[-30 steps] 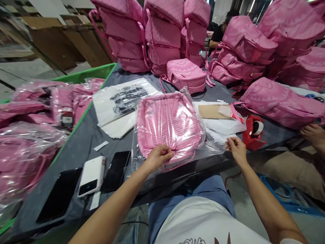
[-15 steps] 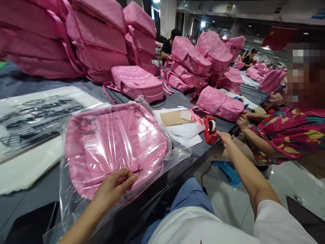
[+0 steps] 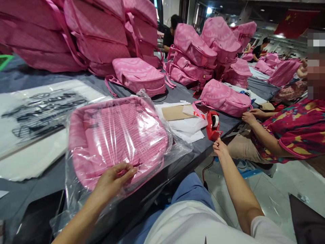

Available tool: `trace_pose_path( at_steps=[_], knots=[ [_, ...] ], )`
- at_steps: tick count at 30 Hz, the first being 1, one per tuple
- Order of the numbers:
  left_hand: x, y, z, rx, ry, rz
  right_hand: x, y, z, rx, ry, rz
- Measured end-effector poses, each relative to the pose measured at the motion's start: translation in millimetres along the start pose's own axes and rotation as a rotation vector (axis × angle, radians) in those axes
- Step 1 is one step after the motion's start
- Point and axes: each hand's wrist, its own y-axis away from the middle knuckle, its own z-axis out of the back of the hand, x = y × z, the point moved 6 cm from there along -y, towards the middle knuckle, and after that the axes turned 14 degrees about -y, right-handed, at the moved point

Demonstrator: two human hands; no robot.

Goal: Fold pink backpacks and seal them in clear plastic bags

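A pink backpack (image 3: pixel 119 128) lies flat on the table inside a clear plastic bag (image 3: pixel 177 144), its ribbed padded side up. My left hand (image 3: pixel 119 174) is closed at the near edge of this bag, thumb and fingers pinching a fold of plastic over the backpack. A red tape dispenser (image 3: pixel 212 126) with a whitish roll of tape (image 3: pixel 215 121) stands at the table's edge on the right. Just in front of its cutting end, my right hand (image 3: pixel 220 148) is closed in a pinch on the tape's end; the clear strip itself is barely visible.
Stacked pink backpacks (image 3: pixel 99 40) rise at the back left. Printed plastic bags (image 3: pixel 45 112) lie at left, above a black phone-like slab (image 3: pixel 38 217). White papers and brown card (image 3: pixel 176 113) sit beside the dispenser. A co-worker's hands (image 3: pixel 250 117) touch another pink backpack (image 3: pixel 224 98) at right.
My right hand has drawn back from the dispenser, toward me and downward. My left hand keeps its pinch on the plastic. The view has shifted slightly.
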Motion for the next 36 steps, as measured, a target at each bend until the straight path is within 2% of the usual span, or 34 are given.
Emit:
trace_pose_path(
  at_steps=[2, 4, 6, 8, 11, 13, 15, 16, 18, 20, 22, 24, 25, 26, 27, 31, 33, 36],
  knots=[
    [-3.9, 2.5, -0.2, -0.012, 0.018, -0.006, -12.1, 14.3, -31.3, 0.135, -0.047, -0.105],
    [-5.2, 3.9, -1.3, -0.037, 0.038, -0.005, -17.5, 36.2, -71.5, 0.320, -0.099, -0.207],
    [-3.0, 2.7, -2.9, -0.054, 0.051, -0.003, -14.4, 63.6, -119.5, 0.606, -0.149, -0.292],
    [2.2, -0.5, -4.1, -0.068, 0.049, -0.003, -4.3, 91.2, -170.0, 0.952, -0.123, -0.318],
    [10.9, -3.9, -4.2, -0.110, 0.034, -0.003, 5.1, 121.8, -239.8, 1.410, 0.194, -0.217],
    [14.1, -4.2, -4.7, -0.130, 0.018, -0.013, 0.4, 136.2, -278.0, 1.678, 0.473, -0.123],
    [14.6, -4.0, -5.8, -0.130, -0.002, -0.036, -12.6, 146.3, -304.3, 1.898, 0.749, -0.029],
    [14.3, -3.9, -6.0, -0.130, -0.014, -0.046, -21.5, 148.7, -312.6, 1.969, 0.904, 0.024],
    [13.7, -3.8, -4.9, -0.141, -0.039, -0.056, -39.6, 147.3, -321.7, 2.002, 1.230, 0.150],
    [13.2, -3.7, -3.3, -0.149, -0.066, -0.058, -49.9, 139.6, -325.3, 1.899, 1.474, 0.293],
    [12.7, -3.2, -2.2, -0.148, -0.097, -0.059, -49.1, 126.3, -323.8, 1.684, 1.623, 0.426],
    [12.3, -2.4, -1.2, -0.149, -0.132, -0.060, -38.8, 109.8, -314.6, 1.403, 1.717, 0.556],
    [12.3, -2.1, -0.6, -0.155, -0.147, -0.062, -32.2, 104.0, -307.1, 1.287, 1.722, 0.626],
    [12.3, -2.0, -0.2, -0.159, -0.158, -0.064, -26.8, 102.6, -298.3, 1.233, 1.678, 0.702],
    [12.2, -2.4, -0.1, -0.161, -0.165, -0.068, -23.7, 106.2, -288.6, 1.255, 1.584, 0.782],
    [9.0, -6.0, -0.9, -0.140, -0.219, -0.094, -34.1, 142.8, -241.7, 1.648, 1.129, 1.013],
    [2.1, -3.8, -0.5, -0.145, -0.308, -0.159, -48.0, 149.7, -224.7, 1.715, 1.128, 1.050],
    [-9.6, 15.4, 3.4, -0.200, -0.458, -0.346, -62.3, 145.7, -215.7, 1.717, 1.191, 1.065]
  ],
)
